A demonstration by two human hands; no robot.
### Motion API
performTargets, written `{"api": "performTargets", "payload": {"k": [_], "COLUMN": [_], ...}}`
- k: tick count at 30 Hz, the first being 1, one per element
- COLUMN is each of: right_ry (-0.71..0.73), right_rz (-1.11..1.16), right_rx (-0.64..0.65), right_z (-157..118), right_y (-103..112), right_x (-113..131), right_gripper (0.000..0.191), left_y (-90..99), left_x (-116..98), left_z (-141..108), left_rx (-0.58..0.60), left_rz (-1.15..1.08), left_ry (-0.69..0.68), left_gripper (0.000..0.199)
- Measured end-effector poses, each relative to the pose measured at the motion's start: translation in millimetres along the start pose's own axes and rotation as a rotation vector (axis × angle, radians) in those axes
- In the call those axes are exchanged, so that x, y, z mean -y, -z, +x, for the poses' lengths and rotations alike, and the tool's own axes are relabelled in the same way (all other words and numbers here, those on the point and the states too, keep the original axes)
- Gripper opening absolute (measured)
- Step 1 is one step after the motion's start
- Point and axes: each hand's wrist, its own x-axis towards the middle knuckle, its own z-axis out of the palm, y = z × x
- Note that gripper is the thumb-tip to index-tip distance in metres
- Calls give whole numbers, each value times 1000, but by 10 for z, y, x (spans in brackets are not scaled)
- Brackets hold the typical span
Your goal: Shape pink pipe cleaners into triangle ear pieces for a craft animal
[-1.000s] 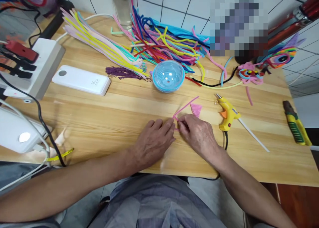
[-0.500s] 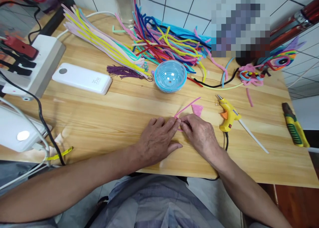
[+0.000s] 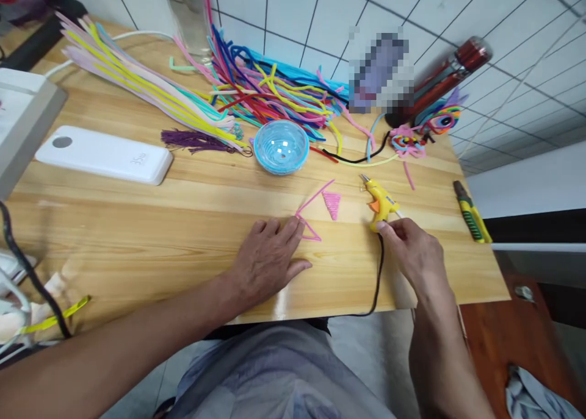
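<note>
Grip closed on a glue gun [image 3: 379,200], a person's right hand [image 3: 417,252] works right of center; the open left hand [image 3: 270,255] presses a pink pipe cleaner [image 3: 315,197].

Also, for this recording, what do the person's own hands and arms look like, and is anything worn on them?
Left hand and right hand are both ungloved, with no ring, watch or bracelet visible. No sleeve shows on either forearm. Below them is grey clothing with lighter and darker patches.
</note>
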Motion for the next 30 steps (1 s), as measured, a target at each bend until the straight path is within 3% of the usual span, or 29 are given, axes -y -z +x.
{"api": "performTargets", "payload": {"k": [3, 9, 11, 14, 17, 20, 22, 24, 27, 30], "right_ry": [-152, -189, -211, -231, -271, -125, 21, 110, 169, 168], "right_rz": [-143, -149, -143, -94, 215, 940, 1219, 1347, 1326, 1252], "right_rx": [88, 99, 92, 79, 11, -119, -73, 94, 289, 433], "right_z": [83, 307, 399, 488, 413, 152, -49, -197, -254, -178], "right_y": [-13, -88, -97, -105, -119, -123, -103, -65, 1, 52], "right_x": [-136, 87, 137, 116, 27, -22, 0, 57, 164, 257], "right_gripper": [57, 72, 64, 37, 30, 27, 32, 38, 46, 42], "left_y": [-8, -43, -55, -73, -87, -97, -104, -112, -124, -125], "left_x": [-19, -21, -16, -10, -8, -13, -18, -23, -30, -38], "left_z": [10, 2, 0, 0, -3, -7, -10, -12, -17, -22], "left_rx": [-19, -64, -69, -88, -91, -83, -90, -100, -103, -105], "left_rz": [15, 51, 47, 33, 21, 14, 14, 20, 31, 31], "left_ry": [1, -8, -16, -25, -24, -22, -25, -26, -16, -14], "left_gripper": [72, 70, 71, 71, 70, 71, 72, 71, 72, 74]}}
